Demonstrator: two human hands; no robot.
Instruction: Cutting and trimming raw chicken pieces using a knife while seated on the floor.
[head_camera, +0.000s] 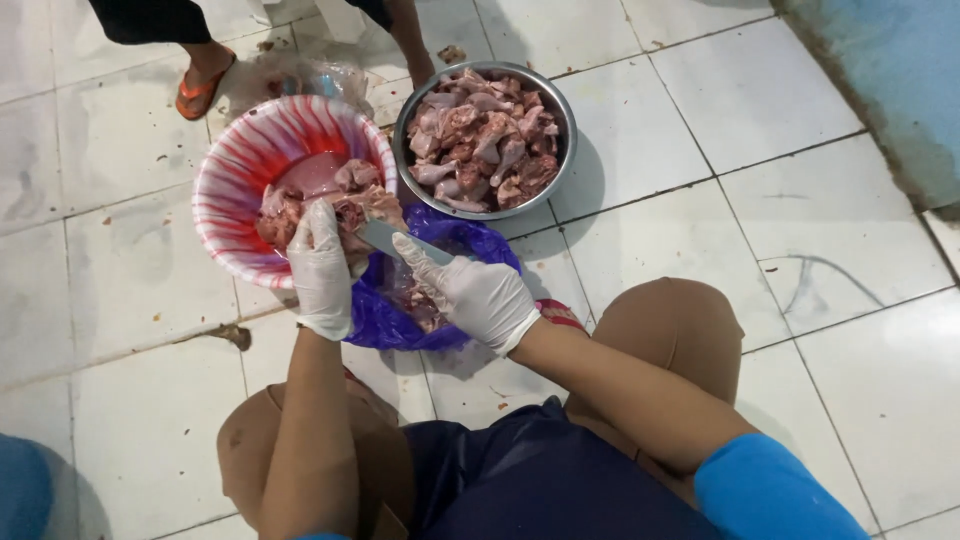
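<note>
White tiled floor, a bit grubby, and I'm squatting over it in white gloves. My left hand is wrapped around a raw chicken piece, holding it over the edge of the red-and-white striped plastic bowl. My right hand is closed on a knife, blade right against the meat, above a purple plastic bag. A steel bowl of cut chicken sits just beside. Someone's foot in an orange sandal is nearby.
</note>
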